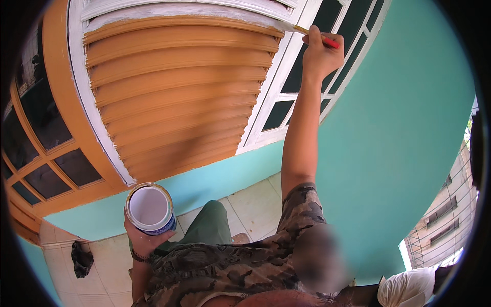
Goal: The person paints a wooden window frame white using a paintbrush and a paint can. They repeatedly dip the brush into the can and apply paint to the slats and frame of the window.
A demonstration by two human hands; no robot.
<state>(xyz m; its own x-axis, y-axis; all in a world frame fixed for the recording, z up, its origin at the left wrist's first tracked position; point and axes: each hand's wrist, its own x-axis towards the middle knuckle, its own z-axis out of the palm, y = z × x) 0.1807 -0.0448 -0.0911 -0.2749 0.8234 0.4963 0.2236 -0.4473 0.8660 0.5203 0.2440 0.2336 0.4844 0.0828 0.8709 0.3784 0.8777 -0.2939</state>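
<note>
My right hand (322,56) grips a paintbrush (331,43) with a red handle. Its bristles are at the white upper edge of the louvered shutter, near the right frame (271,71). Most slats (179,87) are orange; the top ones (189,13) and both side strips are white, with uneven paint. Low on the left, my left hand (146,239) holds an open can (149,207) of white paint, with its fingers around the side, below the shutter's lower left corner.
An orange glazed frame (82,162) stands left, a white one (286,94) right. The turquoise wall (388,133) runs rightward to a barred opening (434,204). A dark crumpled item (83,258) lies on the tiled floor (110,266). A white cloth-like item (404,289) is at bottom right.
</note>
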